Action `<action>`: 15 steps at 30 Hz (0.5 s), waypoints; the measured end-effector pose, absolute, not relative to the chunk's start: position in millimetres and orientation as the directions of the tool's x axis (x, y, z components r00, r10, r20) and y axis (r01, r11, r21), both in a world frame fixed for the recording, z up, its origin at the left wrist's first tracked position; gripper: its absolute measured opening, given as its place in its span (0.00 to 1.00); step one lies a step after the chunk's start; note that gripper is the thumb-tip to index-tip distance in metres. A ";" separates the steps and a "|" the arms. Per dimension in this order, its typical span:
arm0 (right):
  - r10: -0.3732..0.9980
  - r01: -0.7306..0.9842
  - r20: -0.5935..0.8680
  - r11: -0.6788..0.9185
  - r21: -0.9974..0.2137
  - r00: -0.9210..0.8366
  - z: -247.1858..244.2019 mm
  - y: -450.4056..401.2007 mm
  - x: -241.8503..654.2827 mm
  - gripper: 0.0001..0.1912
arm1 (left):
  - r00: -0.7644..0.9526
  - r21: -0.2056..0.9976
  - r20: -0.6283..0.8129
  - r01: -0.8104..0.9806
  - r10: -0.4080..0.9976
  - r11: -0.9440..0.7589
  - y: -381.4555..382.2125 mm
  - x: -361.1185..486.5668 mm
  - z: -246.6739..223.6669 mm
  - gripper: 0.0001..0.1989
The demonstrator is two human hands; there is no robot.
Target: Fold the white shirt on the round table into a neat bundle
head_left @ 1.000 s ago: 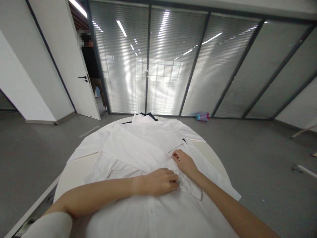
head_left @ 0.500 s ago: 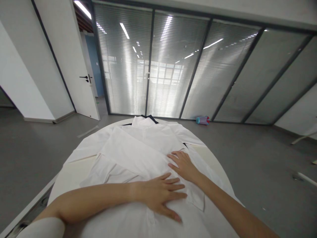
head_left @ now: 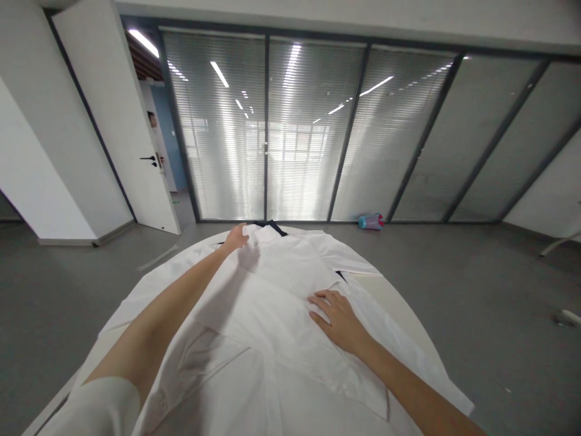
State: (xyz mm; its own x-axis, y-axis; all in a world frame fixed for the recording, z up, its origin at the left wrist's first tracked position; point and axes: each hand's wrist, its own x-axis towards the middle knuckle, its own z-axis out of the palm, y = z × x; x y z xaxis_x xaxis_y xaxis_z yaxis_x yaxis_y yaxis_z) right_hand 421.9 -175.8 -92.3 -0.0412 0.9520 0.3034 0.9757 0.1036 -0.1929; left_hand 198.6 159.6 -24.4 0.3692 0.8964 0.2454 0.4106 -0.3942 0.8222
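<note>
At the far left, the white door (head_left: pixel 109 121) stands ajar, and part of a person (head_left: pixel 152 120) has come into view in the doorway. Your left hand (head_left: pixel 236 237) has made the big change: it has gone from lying spread over the middle of the white shirt (head_left: pixel 281 303) up to the left side of the collar (head_left: pixel 264 236), at the far end of the round table (head_left: pixel 399 303). Its fingers are drawn in narrow there, but you cannot tell from here whether they pinch any cloth. That puts your reach at the top edge of the shirt, which lies on the table with its collar away from you and cloth folded across its front. A dark piece (head_left: pixel 275 227) shows just behind the collar. To the right, your right hand (head_left: pixel 338 318) stays wide and palm down on the folded cloth, fingers a little apart, holding nothing. With it there, the middle looks steadied while your left hand works at the collar; a tug up there could still crease the front. Beyond the table, a blue and pink basket (head_left: pixel 371 222) lies on the floor by the glass wall (head_left: pixel 297 175)
</note>
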 end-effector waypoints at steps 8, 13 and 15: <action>0.949 0.969 0.314 0.109 -0.224 -0.034 -93.4 -174.5 422.2 0.18 | 0.148 0.955 0.037 0.287 0.988 -0.079 185.6 211.3 -51.6 0.14; 0.935 0.967 0.354 0.124 -0.224 -0.038 -93.6 -173.7 425.2 0.16 | 0.145 0.982 0.123 0.127 0.982 -0.142 180.0 204.7 -63.6 0.11; 0.927 0.965 0.373 0.132 -0.225 -0.040 -88.3 -168.4 423.0 0.14 | 0.150 0.983 0.164 0.060 0.975 -0.175 174.4 200.8 -70.3 0.12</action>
State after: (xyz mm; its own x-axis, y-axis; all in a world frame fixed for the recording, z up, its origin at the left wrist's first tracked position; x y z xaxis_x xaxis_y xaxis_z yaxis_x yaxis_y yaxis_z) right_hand 423.0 -168.4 -88.3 -0.0397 0.9270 0.3730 0.9654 0.1318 -0.2249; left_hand 200.8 174.4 -70.3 0.1498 0.9750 0.1643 0.0598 -0.1748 0.9828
